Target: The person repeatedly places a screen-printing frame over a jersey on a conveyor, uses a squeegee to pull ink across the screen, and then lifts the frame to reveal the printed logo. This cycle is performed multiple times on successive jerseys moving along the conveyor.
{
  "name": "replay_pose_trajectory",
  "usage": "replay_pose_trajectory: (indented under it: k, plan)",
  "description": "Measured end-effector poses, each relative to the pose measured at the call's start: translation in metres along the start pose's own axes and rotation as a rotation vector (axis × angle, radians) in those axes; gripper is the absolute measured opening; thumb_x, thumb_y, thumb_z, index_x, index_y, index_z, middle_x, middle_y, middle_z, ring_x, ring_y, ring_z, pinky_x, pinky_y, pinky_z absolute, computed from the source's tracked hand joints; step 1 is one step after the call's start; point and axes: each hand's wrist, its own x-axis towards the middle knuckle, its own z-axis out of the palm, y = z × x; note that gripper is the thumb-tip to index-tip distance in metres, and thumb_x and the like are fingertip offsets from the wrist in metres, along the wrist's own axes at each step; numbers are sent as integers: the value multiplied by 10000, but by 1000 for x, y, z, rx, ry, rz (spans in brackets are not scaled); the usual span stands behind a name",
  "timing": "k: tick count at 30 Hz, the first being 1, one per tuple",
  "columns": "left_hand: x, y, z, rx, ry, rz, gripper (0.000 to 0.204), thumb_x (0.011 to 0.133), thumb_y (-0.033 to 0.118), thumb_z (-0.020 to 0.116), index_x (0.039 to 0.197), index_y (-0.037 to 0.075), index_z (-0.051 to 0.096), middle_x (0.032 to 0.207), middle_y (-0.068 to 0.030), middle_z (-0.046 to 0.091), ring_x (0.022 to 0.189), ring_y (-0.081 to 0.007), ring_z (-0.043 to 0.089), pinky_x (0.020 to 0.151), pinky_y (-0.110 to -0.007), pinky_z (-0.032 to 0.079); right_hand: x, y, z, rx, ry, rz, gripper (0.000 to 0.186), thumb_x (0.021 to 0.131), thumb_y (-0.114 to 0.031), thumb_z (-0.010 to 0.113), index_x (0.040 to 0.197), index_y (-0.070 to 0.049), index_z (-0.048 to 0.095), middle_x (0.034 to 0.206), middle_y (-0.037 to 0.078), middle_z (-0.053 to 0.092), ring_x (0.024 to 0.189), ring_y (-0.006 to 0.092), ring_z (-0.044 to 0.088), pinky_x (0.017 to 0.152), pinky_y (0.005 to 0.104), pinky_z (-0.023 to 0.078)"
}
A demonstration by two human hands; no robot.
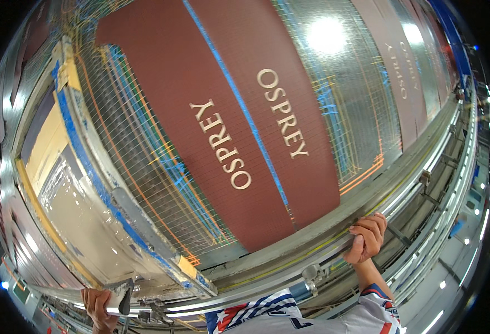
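Observation:
My left hand is closed around a pale handle-like piece with a dark grey edge, at the near end of a printing screen frame. Blue tape lines the frame, and its mesh carries a glossy beige coating. My right hand has its fingers curled over the metal rail along the table's near edge. Beyond the hands, two maroon fabric panels with pale printed lettering lie flat, a blue strip showing between them. The left palm is hidden.
Orange, blue and yellow lines cross the table surface around the panels. Pinkish printed panels lie farther right. A metal clamp or knob sits on the rail near my body. Bright lamp reflections cover parts of the table.

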Motion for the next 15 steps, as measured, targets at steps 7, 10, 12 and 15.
replay_pose_trajectory:
  k: [7,10,12,15]
  plan:
    - [3,-9,-7,-91,-66,54,300,770,142,765,993,58,583,781,-121,541,721,-315,523,679,-457,389,0,5,-1,31,7,-9,216,833,-224,552,756,-84,697,757,64,681,793,262,629,947,478,434]
    - [8,-3,-2,-32,-14,37,291,775,141,759,993,55,587,782,-123,543,721,-316,525,678,-452,381,0,7,-1,41,9,-24,223,836,-230,541,767,-89,699,767,55,689,805,258,637,941,474,439]
    - [9,-4,-1,-18,6,39,284,768,135,758,984,57,591,786,-122,547,721,-317,527,676,-453,378,1,7,-1,46,5,-36,220,837,-232,540,774,-96,702,777,46,696,810,256,643,937,470,443]
    - [3,-7,0,-7,16,53,270,758,124,753,960,59,586,789,-123,549,722,-318,529,674,-454,378,-1,7,0,69,15,-39,211,834,-232,541,786,-114,709,790,33,702,813,254,655,930,466,452]
